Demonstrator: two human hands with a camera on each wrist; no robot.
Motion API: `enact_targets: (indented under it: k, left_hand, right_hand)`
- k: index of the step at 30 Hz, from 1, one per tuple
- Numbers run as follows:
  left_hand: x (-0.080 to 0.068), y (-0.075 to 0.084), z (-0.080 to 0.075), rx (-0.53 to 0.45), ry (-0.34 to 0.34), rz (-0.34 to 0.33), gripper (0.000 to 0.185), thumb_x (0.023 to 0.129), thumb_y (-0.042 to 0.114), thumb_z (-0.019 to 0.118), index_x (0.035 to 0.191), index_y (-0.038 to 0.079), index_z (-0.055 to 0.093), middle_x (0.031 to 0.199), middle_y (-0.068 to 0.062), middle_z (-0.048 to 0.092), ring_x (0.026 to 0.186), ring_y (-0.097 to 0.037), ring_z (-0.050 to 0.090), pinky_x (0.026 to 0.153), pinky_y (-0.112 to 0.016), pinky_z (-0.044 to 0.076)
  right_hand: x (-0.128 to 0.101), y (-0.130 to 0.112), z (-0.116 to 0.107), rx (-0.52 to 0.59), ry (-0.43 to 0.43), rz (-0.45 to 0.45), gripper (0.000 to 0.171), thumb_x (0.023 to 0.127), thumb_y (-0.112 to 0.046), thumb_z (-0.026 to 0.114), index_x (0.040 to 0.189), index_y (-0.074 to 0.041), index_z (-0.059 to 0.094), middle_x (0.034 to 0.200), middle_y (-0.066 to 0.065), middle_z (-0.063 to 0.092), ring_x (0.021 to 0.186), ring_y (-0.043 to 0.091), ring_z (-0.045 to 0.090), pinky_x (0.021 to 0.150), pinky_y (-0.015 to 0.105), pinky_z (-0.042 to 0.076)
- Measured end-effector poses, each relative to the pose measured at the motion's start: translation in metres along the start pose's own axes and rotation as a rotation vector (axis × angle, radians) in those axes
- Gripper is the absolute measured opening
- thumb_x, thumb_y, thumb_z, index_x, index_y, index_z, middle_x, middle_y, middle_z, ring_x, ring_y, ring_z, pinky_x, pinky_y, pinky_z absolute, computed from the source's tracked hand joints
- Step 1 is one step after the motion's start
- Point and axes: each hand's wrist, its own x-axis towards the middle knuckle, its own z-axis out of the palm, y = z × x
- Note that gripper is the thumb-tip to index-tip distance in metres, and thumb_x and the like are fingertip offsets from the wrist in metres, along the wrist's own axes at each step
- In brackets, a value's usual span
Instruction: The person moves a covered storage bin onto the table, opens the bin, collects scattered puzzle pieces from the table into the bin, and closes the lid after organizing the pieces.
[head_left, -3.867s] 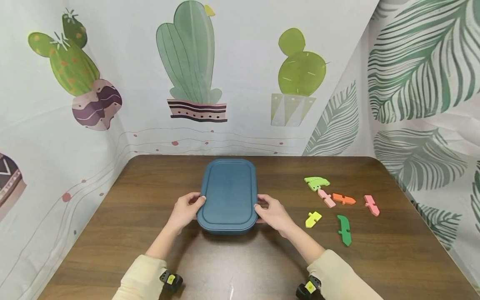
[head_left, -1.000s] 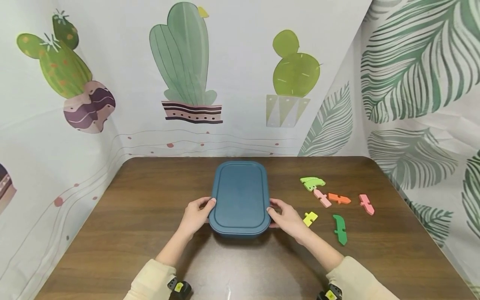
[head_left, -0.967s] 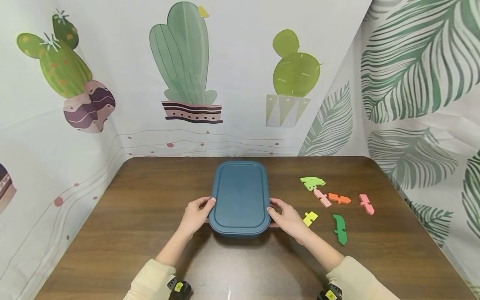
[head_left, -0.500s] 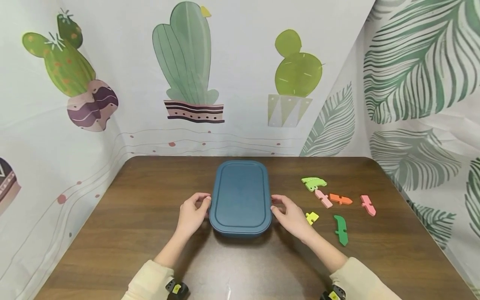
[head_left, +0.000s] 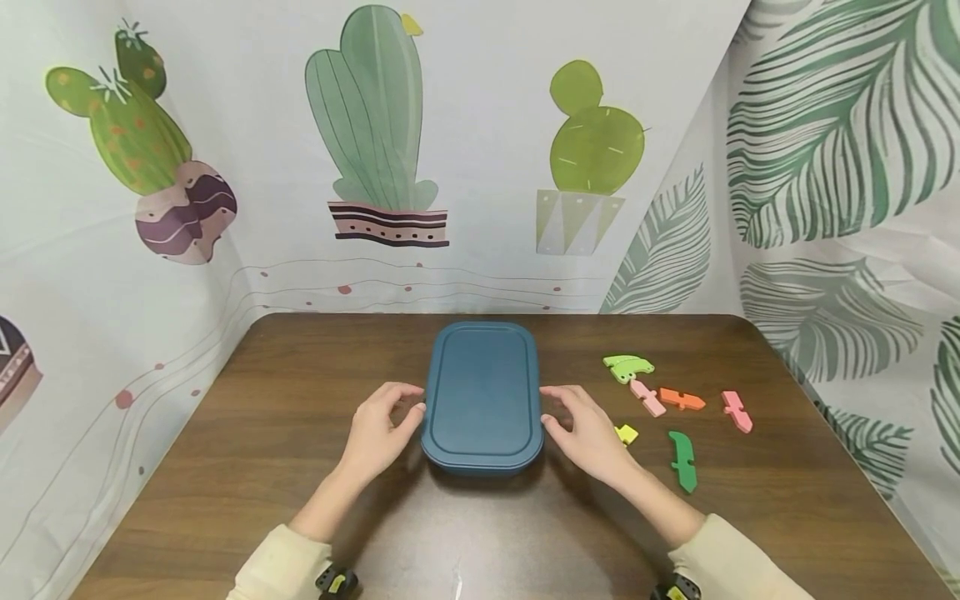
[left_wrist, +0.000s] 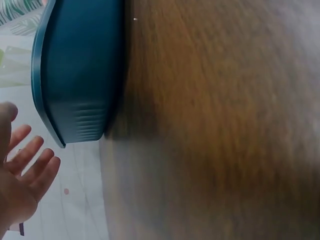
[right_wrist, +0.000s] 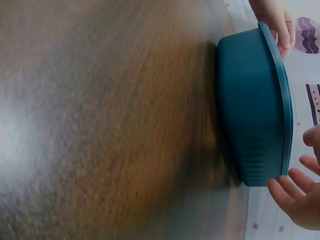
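A blue lidded box (head_left: 483, 396) with rounded corners stands on the wooden table, its lid on. At its left side is my left hand (head_left: 378, 433), thumb and fingers spread loosely apart and gripping nothing; the left wrist view shows that hand (left_wrist: 25, 175) clear of the ribbed box wall. My right hand (head_left: 588, 433) is at the opposite side in the same loose pose. In the right wrist view its fingertips (right_wrist: 280, 187) lie close to the box's edge; whether they touch it I cannot tell.
Flat toy pieces lie on the table's right: light green (head_left: 628, 367), pale pink (head_left: 648, 398), orange (head_left: 682, 399), pink (head_left: 737, 411) and dark green (head_left: 683, 461). A yellow piece (head_left: 627, 434) is partly hidden behind my right hand. Printed cloth hangs behind the table (head_left: 787, 500).
Earlier both hands held the box by its sides and shifted it slightly right. Since then they have let go and opened, drawing a little away. The box now stays put.
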Motion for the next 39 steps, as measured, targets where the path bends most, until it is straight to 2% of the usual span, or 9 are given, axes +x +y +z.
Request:
enact_targets:
  k: [4,8,14,22,31,39]
  left_hand:
    - [0.000,0.000,-0.003,0.073,-0.037,0.143,0.025,0.081,0.019,0.066,0.104,0.012,0.065,0.108,0.002,0.062,0.098,-0.016,0.059,0.077,-0.036,0.050]
    - [0.000,0.004,-0.006,0.124,-0.108,0.202,0.031,0.081,0.025,0.066,0.110,0.013,0.064,0.118,0.001,0.059,0.110,-0.016,0.053,0.086,-0.039,0.048]
    - [-0.001,0.011,-0.011,0.200,-0.196,0.258,0.042,0.080,0.030,0.067,0.118,0.016,0.060,0.128,-0.001,0.053,0.118,-0.018,0.048,0.087,-0.040,0.049]
    - [-0.004,0.015,-0.010,0.242,-0.288,0.340,0.055,0.080,0.038,0.066,0.128,0.015,0.052,0.135,-0.003,0.048,0.123,-0.021,0.045,0.094,-0.040,0.045]
    - [-0.006,0.015,-0.006,0.295,-0.319,0.424,0.059,0.081,0.043,0.063,0.130,0.014,0.050,0.138,-0.005,0.045,0.126,-0.028,0.042,0.100,-0.044,0.040]
    - [-0.006,0.017,-0.005,0.314,-0.358,0.436,0.059,0.079,0.044,0.065,0.128,0.014,0.053,0.137,-0.005,0.046,0.128,-0.028,0.040,0.103,-0.042,0.038]
  right_hand:
    - [-0.001,-0.003,-0.003,-0.091,-0.006,-0.080,0.040,0.080,-0.013,0.069,0.119,-0.008,0.059,0.115,0.006,0.058,0.102,0.020,0.057,0.081,0.038,0.051]
    - [-0.002,-0.006,-0.006,-0.129,-0.034,-0.151,0.043,0.081,-0.015,0.069,0.122,-0.010,0.057,0.120,0.005,0.056,0.111,0.021,0.053,0.090,0.040,0.047]
    - [-0.002,-0.010,-0.008,-0.157,-0.094,-0.218,0.047,0.080,-0.019,0.069,0.125,-0.012,0.055,0.128,0.004,0.051,0.117,0.021,0.049,0.095,0.039,0.045]
    - [-0.004,-0.016,-0.010,-0.233,-0.173,-0.282,0.051,0.080,-0.026,0.069,0.127,-0.014,0.054,0.134,0.006,0.049,0.123,0.022,0.045,0.098,0.039,0.043]
    - [-0.007,-0.019,-0.008,-0.292,-0.201,-0.362,0.052,0.080,-0.033,0.068,0.127,-0.014,0.055,0.134,0.008,0.049,0.126,0.025,0.042,0.099,0.039,0.043]
    - [-0.009,-0.019,-0.006,-0.324,-0.229,-0.386,0.055,0.079,-0.036,0.069,0.127,-0.014,0.054,0.135,0.009,0.048,0.125,0.027,0.043,0.098,0.039,0.044]
